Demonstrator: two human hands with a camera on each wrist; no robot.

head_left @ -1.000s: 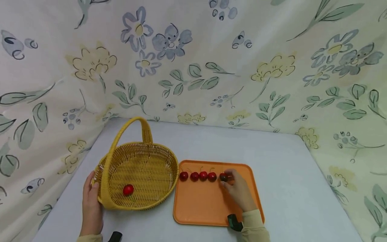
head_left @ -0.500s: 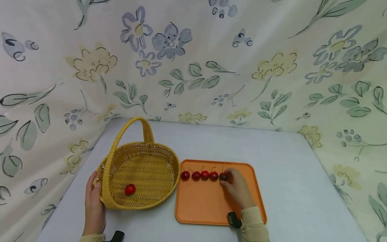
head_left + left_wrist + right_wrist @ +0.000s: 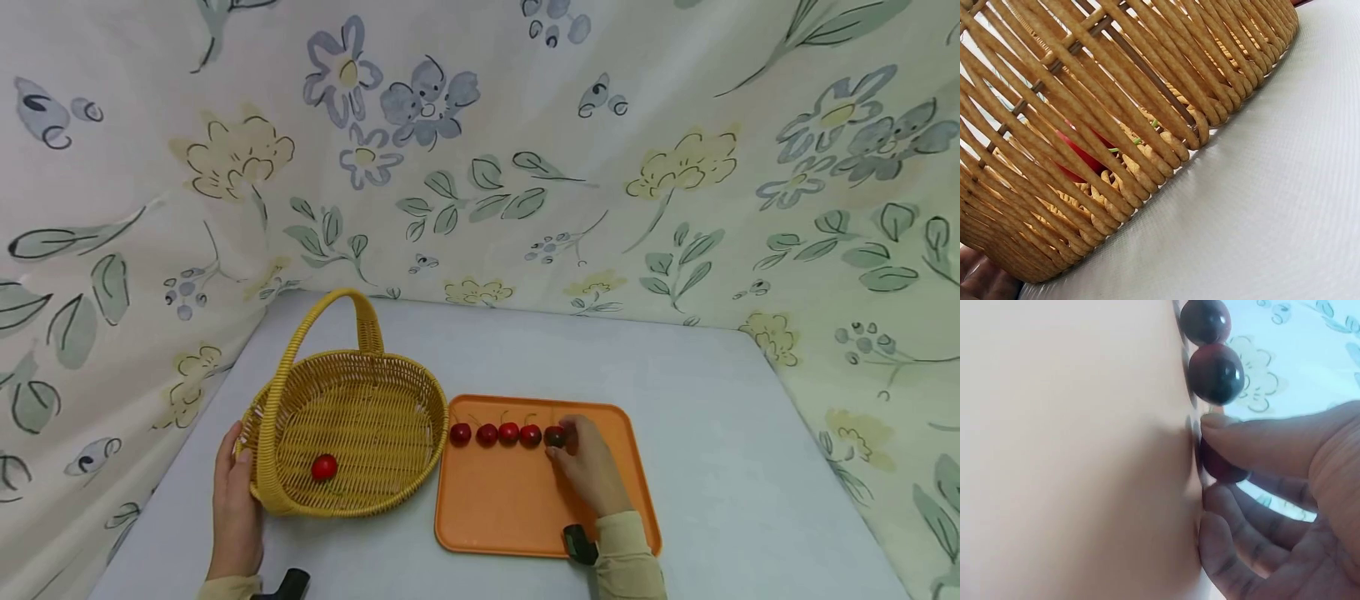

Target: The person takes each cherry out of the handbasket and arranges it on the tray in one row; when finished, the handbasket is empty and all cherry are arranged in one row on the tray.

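Note:
A yellow woven basket (image 3: 360, 433) with an arched handle stands at the left. My left hand (image 3: 236, 517) holds its left side, and part of the fingers (image 3: 985, 278) shows low beside the wall in the left wrist view. One red cherry (image 3: 324, 467) lies in the basket; in the left wrist view it shows between the canes. On the orange tray (image 3: 495, 508), several cherries (image 3: 508, 433) form a row near the far edge. My right hand (image 3: 592, 471) pinches the rightmost dark cherry (image 3: 1225, 464) between thumb and fingers. That cherry is partly covered by the thumb.
A white-covered table (image 3: 712, 433) carries the basket and tray, which sit close side by side. Flower-patterned cloth (image 3: 480, 233) hangs at the back and both sides. Dark camera mounts (image 3: 580, 544) are worn at the wrists.
The head view has shifted slightly. My right hand stays at the rightmost cherry in the row, and my left hand stays on the basket. No cherry has visibly changed place.

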